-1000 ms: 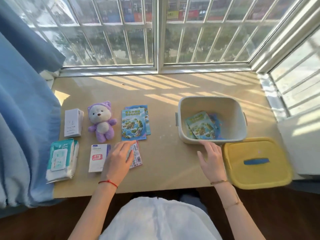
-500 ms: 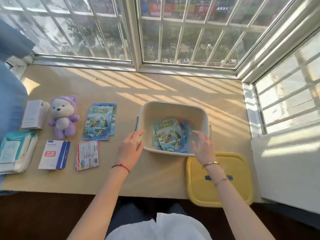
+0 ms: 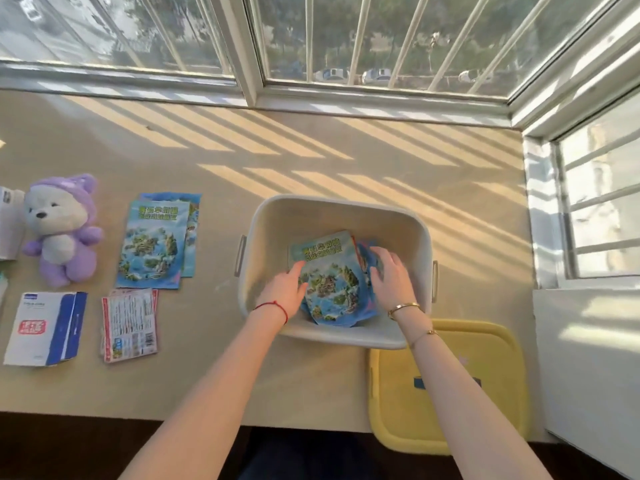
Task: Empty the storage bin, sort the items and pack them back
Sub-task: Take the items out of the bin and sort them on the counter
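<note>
The cream storage bin [image 3: 420,237] stands on the table with a small stack of blue map booklets [image 3: 329,278] lying in its bottom. Both my hands are inside it. My left hand [image 3: 284,289] is at the stack's left edge, thumb on the top booklet and fingers hidden under it. At the stack's right edge, my right hand [image 3: 389,275] lies with its fingers spread on the lower booklets. The bin's yellow lid [image 3: 450,386] lies flat in front of the bin, to the right.
Sorted items lie in rows at the left: a purple plush bear [image 3: 62,230], two more map booklets [image 3: 154,240], red-edged leaflets [image 3: 130,323], a white-and-blue box [image 3: 45,327] and a white box [image 3: 10,223] at the frame edge. Windows close off the back and right.
Both hands have gone from the bin's front rim down inside it onto the booklets. The view has shifted closer and to the right.
</note>
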A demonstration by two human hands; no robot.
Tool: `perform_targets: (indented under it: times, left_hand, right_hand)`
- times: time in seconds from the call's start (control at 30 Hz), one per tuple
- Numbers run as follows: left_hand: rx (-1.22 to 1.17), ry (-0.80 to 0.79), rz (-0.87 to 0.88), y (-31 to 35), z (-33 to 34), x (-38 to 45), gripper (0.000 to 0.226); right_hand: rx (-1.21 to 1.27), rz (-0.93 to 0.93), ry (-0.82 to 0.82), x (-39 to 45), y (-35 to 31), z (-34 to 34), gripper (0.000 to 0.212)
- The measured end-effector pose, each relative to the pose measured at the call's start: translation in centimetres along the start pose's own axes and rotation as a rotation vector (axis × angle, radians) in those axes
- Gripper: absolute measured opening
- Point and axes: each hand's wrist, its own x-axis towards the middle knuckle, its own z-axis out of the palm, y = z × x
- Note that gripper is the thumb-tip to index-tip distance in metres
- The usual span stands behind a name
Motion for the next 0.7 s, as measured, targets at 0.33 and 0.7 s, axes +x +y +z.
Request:
perform_targets:
  times: [0.33,0.7]
  left_hand:
    - [-0.402,-0.079,-0.144,-0.2,2.9,3.3,0.063]
    - [-0.518,0.334,-0.014,-0.8,-0.9,-1.8,0.059]
  right_hand:
    - [0.059,0.071,-0.012,1.8,2.0,1.9,0.043]
    - [0.087,0.046,-0.092,2.5,1.7,2.9,0.041]
